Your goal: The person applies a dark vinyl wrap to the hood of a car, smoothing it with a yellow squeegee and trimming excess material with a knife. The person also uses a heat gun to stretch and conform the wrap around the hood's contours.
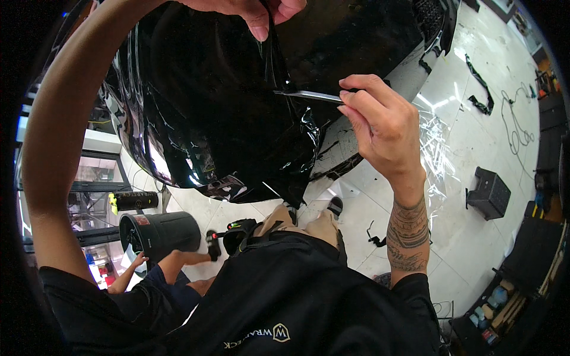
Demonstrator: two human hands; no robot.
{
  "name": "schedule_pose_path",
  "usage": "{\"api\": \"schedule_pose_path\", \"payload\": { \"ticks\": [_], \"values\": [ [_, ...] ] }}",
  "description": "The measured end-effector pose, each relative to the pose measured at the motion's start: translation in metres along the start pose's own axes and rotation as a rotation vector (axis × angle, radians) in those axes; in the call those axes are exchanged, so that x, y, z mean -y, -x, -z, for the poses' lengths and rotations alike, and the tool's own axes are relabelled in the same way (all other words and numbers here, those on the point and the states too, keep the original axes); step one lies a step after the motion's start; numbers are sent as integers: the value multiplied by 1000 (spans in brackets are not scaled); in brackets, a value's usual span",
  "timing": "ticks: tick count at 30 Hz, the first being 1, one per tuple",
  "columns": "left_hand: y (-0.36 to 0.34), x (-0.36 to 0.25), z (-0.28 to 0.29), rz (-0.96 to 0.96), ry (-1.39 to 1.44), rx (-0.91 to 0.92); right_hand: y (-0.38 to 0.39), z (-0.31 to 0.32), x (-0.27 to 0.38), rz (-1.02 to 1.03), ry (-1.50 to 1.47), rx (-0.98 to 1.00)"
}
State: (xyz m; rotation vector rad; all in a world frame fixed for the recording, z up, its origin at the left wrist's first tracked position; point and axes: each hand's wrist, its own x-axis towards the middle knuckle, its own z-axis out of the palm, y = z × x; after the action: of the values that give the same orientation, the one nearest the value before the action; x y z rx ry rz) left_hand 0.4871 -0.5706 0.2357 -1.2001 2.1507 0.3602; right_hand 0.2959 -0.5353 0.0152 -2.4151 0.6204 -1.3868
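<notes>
Glossy black film (202, 101) lies over a large curved vehicle body panel, with wrinkles along its left side. At the top edge my left hand (252, 10) is closed, pinching a gathered fold of the film (271, 53) between thumb and fingers. My right hand (383, 121) grips a slim cutting knife (312, 95) with a long narrow blade. Its blade points left, and the tip is at the film below the pinched fold; whether it touches cannot be told. A loose flap of film (292, 188) hangs at the panel's lower edge, near my legs.
Film scraps (436, 145) and a dark strip (480, 89) litter the tiled floor on the right, near a black step stool (488, 193) and a cable (518, 133). At lower left another person (160, 285) crouches by a black bin (160, 232). Shelving (504, 302) stands lower right.
</notes>
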Motion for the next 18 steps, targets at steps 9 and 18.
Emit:
{"api": "schedule_pose_path", "payload": {
  "ticks": [9, 18],
  "values": [
    [-27, 25, 12, -5, 30, -611, 22, 21, -33, -184, -129, -131],
    [-54, -16, -40, 409, -450, -1198, -66, 41, -28, -242, -394, -421]
  ]
}}
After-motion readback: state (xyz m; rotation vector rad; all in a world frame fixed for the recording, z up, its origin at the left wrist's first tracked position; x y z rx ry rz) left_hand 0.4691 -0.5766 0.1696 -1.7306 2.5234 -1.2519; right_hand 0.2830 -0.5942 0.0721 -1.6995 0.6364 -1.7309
